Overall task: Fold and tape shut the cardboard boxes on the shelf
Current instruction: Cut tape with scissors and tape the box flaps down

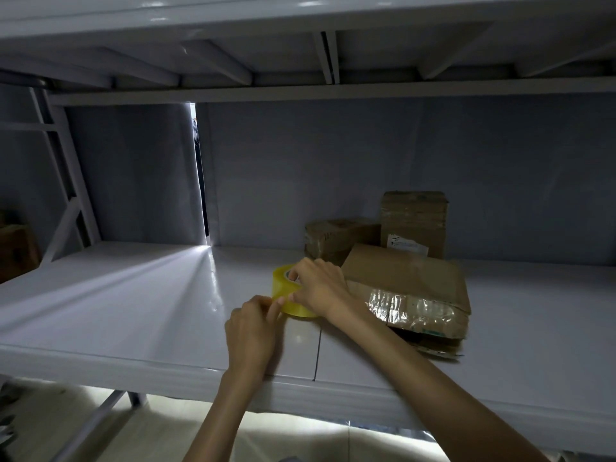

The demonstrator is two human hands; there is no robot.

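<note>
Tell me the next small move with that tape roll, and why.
Probably peel the tape's free end loose. The left hand pinches at the edge of the yellow tape roll, which the right hand grips, and no strip is drawn toward the nearest cardboard box yet.

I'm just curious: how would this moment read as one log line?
right hand grips tape roll | left hand pinches its edge | nearest box untouched | two boxes behind

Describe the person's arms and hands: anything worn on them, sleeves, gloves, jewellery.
Both arms are bare as far as the frame shows, with no sleeves visible. The left hand and the right hand wear no gloves. No watch, bracelet or ring shows on either.
</note>
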